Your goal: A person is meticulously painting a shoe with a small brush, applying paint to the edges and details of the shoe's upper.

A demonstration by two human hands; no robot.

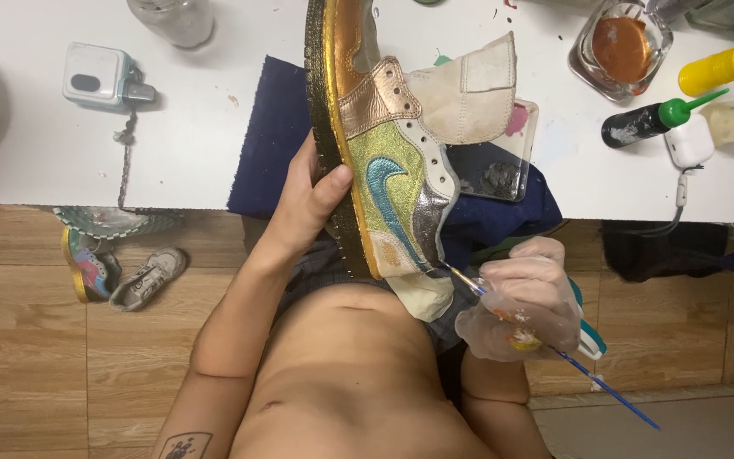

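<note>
Seemingly light, stiff-soled shoe (375, 144); left hand (312, 200) fingers clamped on sole edge, gloved right hand (524, 306) fingers pinching thin paintbrush (554, 347).

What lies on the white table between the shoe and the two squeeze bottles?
In the head view, a clear plastic palette with paint spots lies between the shoe and the squeeze bottles, on a dark blue cloth.

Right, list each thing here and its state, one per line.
Sneaker: held up on its side, sole toward the left hand.
Paintbrush: gripped in the gloved right hand, tip at the heel.
Glass jar: open, holding copper paint.
Yellow bottle: lying down, capped.
Black bottle: lying down, capped.
</note>
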